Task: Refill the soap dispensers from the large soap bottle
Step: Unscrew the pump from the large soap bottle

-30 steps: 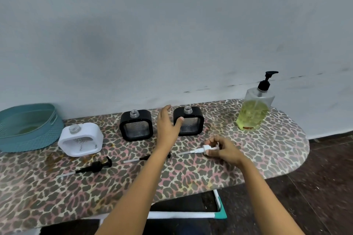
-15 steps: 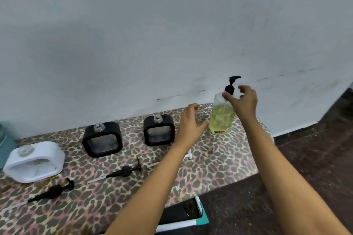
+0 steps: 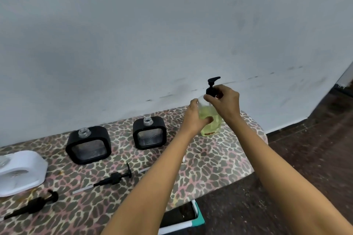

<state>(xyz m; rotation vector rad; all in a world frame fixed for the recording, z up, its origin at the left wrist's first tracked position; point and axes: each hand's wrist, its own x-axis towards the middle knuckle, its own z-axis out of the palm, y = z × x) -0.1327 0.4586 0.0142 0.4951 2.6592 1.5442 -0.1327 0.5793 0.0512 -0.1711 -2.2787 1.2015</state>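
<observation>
The large clear soap bottle [image 3: 211, 127] with yellow-green soap stands at the right end of the leopard-print board [image 3: 210, 162]. My left hand [image 3: 195, 117] grips its body from the left. My right hand [image 3: 224, 102] pinches the collar of its black pump [image 3: 212, 85]. Two black square dispensers [image 3: 88, 145] [image 3: 149, 132] and a white dispenser [image 3: 21, 171] stand uncapped along the wall. Two black pump heads [image 3: 114, 178] [image 3: 36, 204] lie in front of them. A white pump [image 3: 183, 159] is mostly hidden behind my left forearm.
The grey wall rises close behind the board. The board's rounded right end drops off to a dark floor [image 3: 315, 158]. A teal and white frame [image 3: 191, 221] shows under the board's front edge.
My right hand let go of the white pump and rose to the big bottle's pump collar. My left hand moved right from the black dispenser and closed round the bottle. The view swung right.
</observation>
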